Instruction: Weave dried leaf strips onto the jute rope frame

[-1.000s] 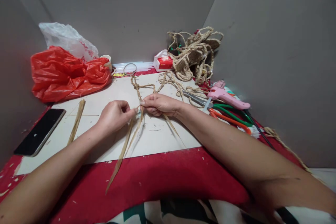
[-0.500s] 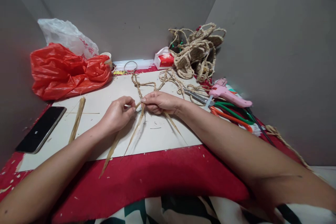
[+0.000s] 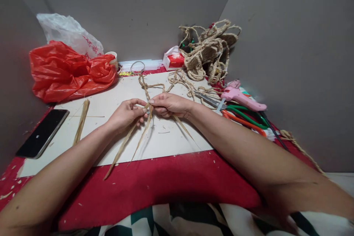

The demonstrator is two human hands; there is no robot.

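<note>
A braided straw cord [image 3: 143, 84] runs down the white board [image 3: 166, 145] to my hands, where it splits into loose strands. Pinched between the thumb and fingers of my left hand [image 3: 129, 114] is a straw strand [image 3: 121, 149] that trails towards the board's front edge. My right hand [image 3: 171, 105] grips the end of the braid, its thumb and forefinger closed at the split. One loose strand [image 3: 142, 138] hangs between the hands, and another [image 3: 184, 129] sticks out below my right hand. My fingers partly hide the crossing point.
On the left are a phone [image 3: 42, 132], a straw bundle [image 3: 81, 123] and a red plastic bag [image 3: 69, 73]. Coiled braided rope [image 3: 206, 57] and a tissue pack [image 3: 174, 59] stand behind. A pink glue gun [image 3: 240, 97] and scissors [image 3: 243, 118] lie to the right.
My left hand has come slightly closer to my right, with its fingers now closed on the strand near the split. My right hand keeps its hold on the braid.
</note>
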